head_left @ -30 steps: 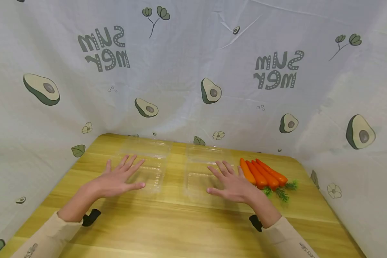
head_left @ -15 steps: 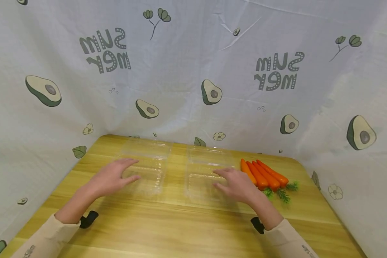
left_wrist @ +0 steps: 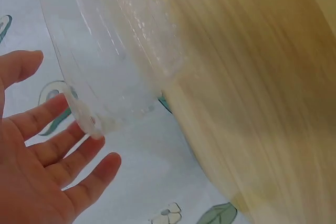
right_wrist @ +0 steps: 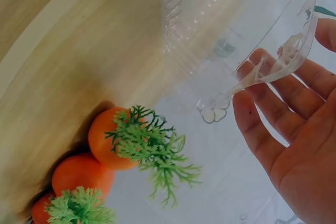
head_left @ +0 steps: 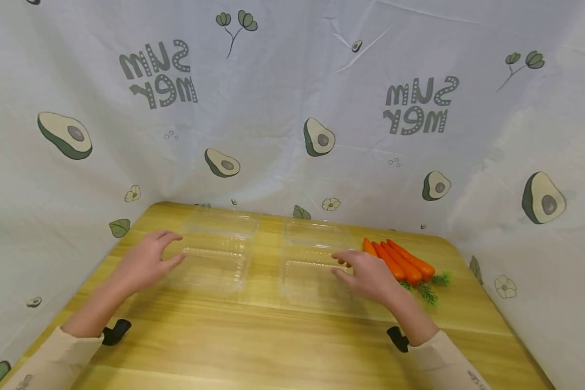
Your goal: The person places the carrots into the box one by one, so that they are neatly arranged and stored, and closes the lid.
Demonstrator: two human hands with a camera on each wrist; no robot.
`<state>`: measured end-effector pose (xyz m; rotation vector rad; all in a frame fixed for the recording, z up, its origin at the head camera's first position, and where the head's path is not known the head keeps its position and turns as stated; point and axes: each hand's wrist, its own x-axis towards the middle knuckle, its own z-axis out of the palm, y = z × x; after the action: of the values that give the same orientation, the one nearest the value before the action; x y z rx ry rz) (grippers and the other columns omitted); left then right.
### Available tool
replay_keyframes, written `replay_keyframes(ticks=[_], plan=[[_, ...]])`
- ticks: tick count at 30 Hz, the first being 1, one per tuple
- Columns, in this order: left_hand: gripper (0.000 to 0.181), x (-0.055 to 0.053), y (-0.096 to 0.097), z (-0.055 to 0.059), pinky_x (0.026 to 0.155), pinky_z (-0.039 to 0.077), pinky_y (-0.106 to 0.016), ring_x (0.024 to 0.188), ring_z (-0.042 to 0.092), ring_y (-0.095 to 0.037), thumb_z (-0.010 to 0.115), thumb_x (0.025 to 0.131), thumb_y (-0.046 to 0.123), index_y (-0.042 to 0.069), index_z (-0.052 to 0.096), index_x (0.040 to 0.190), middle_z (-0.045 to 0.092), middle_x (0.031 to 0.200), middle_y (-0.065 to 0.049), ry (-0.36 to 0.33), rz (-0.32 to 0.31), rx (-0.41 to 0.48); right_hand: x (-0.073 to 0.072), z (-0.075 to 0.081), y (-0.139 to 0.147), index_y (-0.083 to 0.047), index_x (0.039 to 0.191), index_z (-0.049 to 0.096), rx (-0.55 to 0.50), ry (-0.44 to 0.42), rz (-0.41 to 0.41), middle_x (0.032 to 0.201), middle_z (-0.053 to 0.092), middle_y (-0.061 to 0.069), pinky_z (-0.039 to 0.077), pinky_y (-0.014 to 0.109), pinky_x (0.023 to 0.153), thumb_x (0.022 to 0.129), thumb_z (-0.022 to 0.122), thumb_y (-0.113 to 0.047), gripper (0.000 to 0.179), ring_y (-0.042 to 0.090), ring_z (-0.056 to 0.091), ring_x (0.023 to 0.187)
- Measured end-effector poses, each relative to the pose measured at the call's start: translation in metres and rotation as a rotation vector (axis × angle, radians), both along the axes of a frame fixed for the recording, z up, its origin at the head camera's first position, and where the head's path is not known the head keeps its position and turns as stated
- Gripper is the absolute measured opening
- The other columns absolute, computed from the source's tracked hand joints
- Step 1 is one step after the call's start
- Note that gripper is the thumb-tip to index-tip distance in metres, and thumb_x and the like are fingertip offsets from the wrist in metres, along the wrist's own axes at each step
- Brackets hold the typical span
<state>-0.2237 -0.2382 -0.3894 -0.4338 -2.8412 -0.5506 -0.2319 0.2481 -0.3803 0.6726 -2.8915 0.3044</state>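
Note:
Two clear hinged plastic containers lie with lids raised: a left container [head_left: 214,268] and a right container [head_left: 309,279]. At the left one's outer side is my left hand [head_left: 138,265], fingers slightly bent, thumb apart, gripping nothing. In the left wrist view its fingertips [left_wrist: 94,144] meet or overlap the container's edge; contact is unclear. My right hand [head_left: 370,276] is beside the right container, fingers loosely bent. The right wrist view shows some of its fingers [right_wrist: 262,59] through the clear plastic [right_wrist: 252,35]. Several orange carrots [head_left: 411,262] lie right of it, one partly hidden by the hand.
The wooden tabletop [head_left: 253,346] carries everything. A white avocado-print cloth [head_left: 273,184] hangs behind it and along both sides. Green carrot tops [head_left: 428,294] point toward the table's front right. Each wrist wears a black strap piece [head_left: 117,331].
Both hands were spread flat with fingers extended; now the fingers are bent. The left hand has moved left, the right hand slightly right, over part of one carrot. Containers and carrots stay put.

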Motion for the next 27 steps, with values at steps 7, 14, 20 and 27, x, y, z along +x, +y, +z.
replay_keyframes(ticks=[7, 14, 20, 27], plan=[[0.063, 0.000, -0.016, -0.007, 0.097, 0.043, -0.068, 0.128, 0.048, -0.052, 0.060, 0.100, 0.044, 0.001, 0.051, 0.144, 0.048, 0.144, -0.029, -0.089, -0.001, -0.021, 0.001, 0.001, 0.007, -0.012, 0.128, 0.069, -0.022, -0.027, -0.015, 0.125, 0.071, 0.007, 0.058, 0.038, 0.072, 0.096, 0.069, -0.033, 0.039, 0.024, 0.070, 0.097], [0.069, -0.001, -0.026, -0.013, 0.100, 0.041, -0.069, 0.131, 0.045, -0.053, 0.059, 0.100, 0.046, 0.001, 0.043, 0.150, 0.043, 0.149, -0.032, -0.164, -0.040, 0.027, 0.002, 0.004, 0.011, -0.012, 0.129, 0.068, -0.036, -0.045, -0.021, 0.120, 0.073, 0.007, 0.058, 0.041, 0.075, 0.097, 0.068, -0.033, 0.039, 0.025, 0.069, 0.098], [0.068, -0.004, -0.033, -0.014, 0.096, 0.045, -0.065, 0.125, 0.052, -0.052, 0.061, 0.101, 0.038, -0.004, 0.040, 0.150, 0.044, 0.149, -0.031, -0.196, -0.115, 0.133, 0.001, 0.004, 0.014, -0.011, 0.130, 0.068, -0.057, -0.052, -0.018, 0.119, 0.073, 0.007, 0.057, 0.043, 0.077, 0.097, 0.067, -0.031, 0.038, 0.024, 0.069, 0.097], [0.068, -0.001, -0.037, -0.016, 0.098, 0.044, -0.065, 0.127, 0.049, -0.053, 0.063, 0.100, 0.037, -0.006, 0.042, 0.148, 0.046, 0.148, -0.031, -0.216, -0.152, 0.163, 0.000, 0.004, 0.018, -0.009, 0.131, 0.067, -0.094, -0.076, 0.006, 0.118, 0.073, 0.007, 0.057, 0.043, 0.081, 0.098, 0.066, -0.029, 0.038, 0.022, 0.068, 0.096]])
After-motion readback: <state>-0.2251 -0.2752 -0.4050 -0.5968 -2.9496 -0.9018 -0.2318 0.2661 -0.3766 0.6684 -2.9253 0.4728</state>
